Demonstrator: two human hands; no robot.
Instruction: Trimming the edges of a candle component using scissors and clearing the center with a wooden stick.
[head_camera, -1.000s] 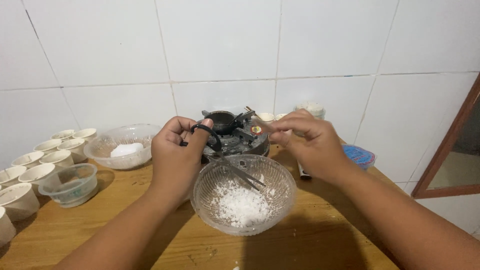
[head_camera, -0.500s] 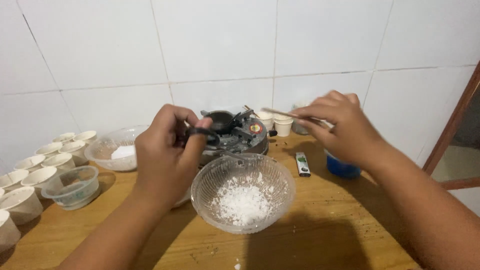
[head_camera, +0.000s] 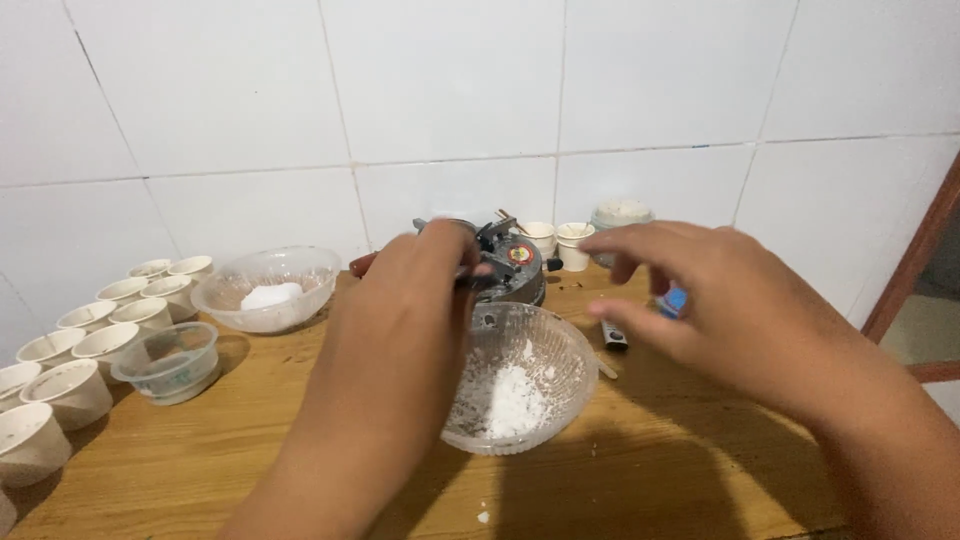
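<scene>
My left hand (head_camera: 405, 300) is curled around a dark handle on a small black metal pot (head_camera: 515, 265) at the back of the wooden table (head_camera: 200, 470); a reddish end (head_camera: 362, 265) sticks out behind the hand. Just in front of the pot stands a clear glass bowl (head_camera: 575, 345) with white powder (head_camera: 510, 400) in it. My right hand (head_camera: 700, 300) hovers to the right of the bowl, fingers apart, holding nothing. A black lighter (head_camera: 615, 336) and a thin stick (head_camera: 606, 369) lie under it.
Several white paper cups (head_camera: 70, 385) crowd the left edge, beside a small clear tub (head_camera: 170, 360). A larger glass bowl (head_camera: 300, 270) holding a white lump stands behind them. Small cups (head_camera: 575, 243) and a lidded tub (head_camera: 620, 214) stand against the tiled wall. A blue object (head_camera: 676, 300) lies near my right hand.
My right hand held a thin stick near the pot; now it has dropped lower, opened and holds nothing. The left hand keeps its hold on the handle. The view has shifted a little to the left.
</scene>
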